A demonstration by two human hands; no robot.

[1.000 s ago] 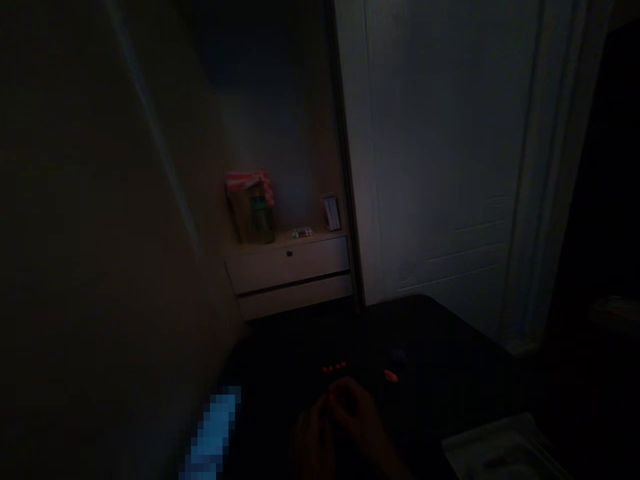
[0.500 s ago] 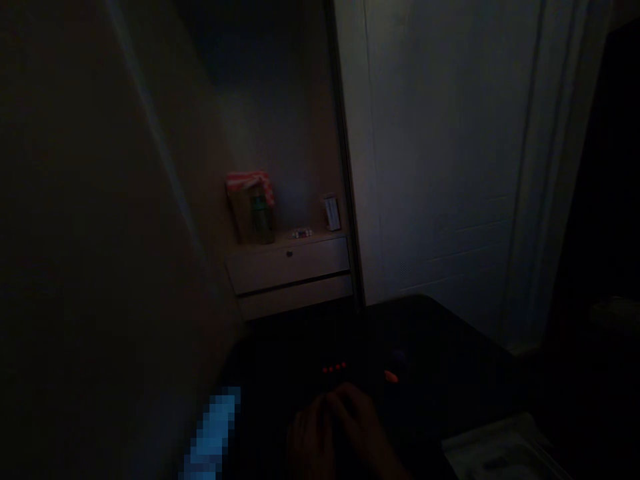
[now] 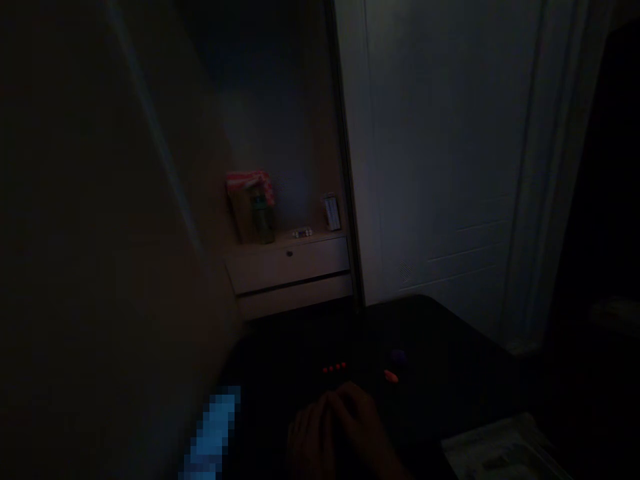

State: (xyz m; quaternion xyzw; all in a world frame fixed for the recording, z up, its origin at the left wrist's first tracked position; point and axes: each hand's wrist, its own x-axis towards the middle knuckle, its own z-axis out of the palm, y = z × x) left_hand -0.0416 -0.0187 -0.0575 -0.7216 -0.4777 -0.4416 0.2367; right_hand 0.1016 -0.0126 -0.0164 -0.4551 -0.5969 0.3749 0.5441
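Note:
In the dim head view, my left hand (image 3: pixel 311 437) and my right hand (image 3: pixel 361 423) meet over the dark table at the bottom centre. Their fingertips are drawn together and touch or nearly touch. Both hands look closed; anything between the fingers is hidden by the dark. Just beyond them lies a short row of several small red balls (image 3: pixel 334 368). To the right of the row rest an orange-red lump (image 3: pixel 391 377) and, slightly farther back, a dark purple lump (image 3: pixel 399 358).
A clear plastic package (image 3: pixel 500 443) lies at the table's right front. Left of the hands glows a pixelated blue patch (image 3: pixel 213 433). Behind the black table (image 3: pixel 425 320) stand drawers (image 3: pixel 293 267) with a green bottle (image 3: pixel 263 220) on top, beside a white door (image 3: pixel 440 167).
The hands stay almost in place, with only a slight shift of the fingers. The red balls and both lumps have not moved.

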